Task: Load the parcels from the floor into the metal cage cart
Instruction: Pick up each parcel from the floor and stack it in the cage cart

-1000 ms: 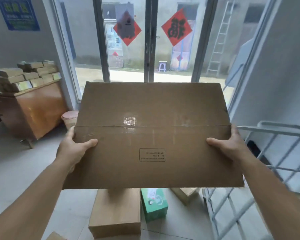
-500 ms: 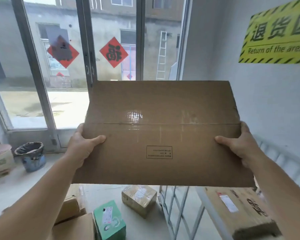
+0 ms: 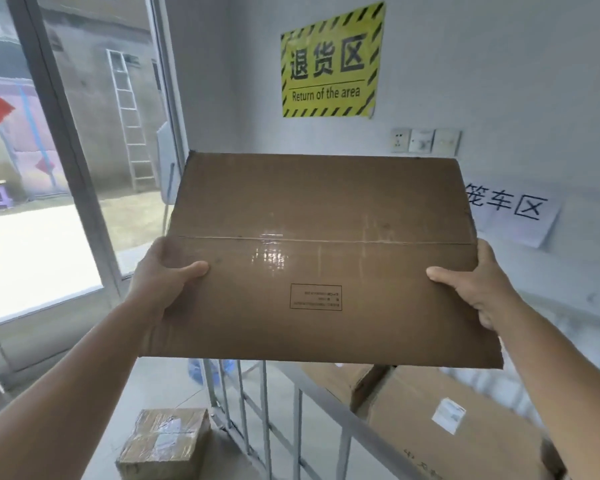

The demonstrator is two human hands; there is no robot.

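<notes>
Over the last second the view swung right, away from the window and desk, so the metal cage cart (image 3: 302,407) came in under the big flat cardboard parcel (image 3: 321,258). Looked like the carry was basically done and only the lowering in was left. Left hand (image 3: 160,282) and right hand (image 3: 471,285) each gripped a side edge, thumbs on top, fingers curled underneath. The parcel was up in the air, roughly over the cart's near rail, touching nothing. Two boxes (image 3: 440,420) were already lying inside, so there was room on top of them. A small taped parcel (image 3: 163,445) sat on the floor just outside the rail.
</notes>
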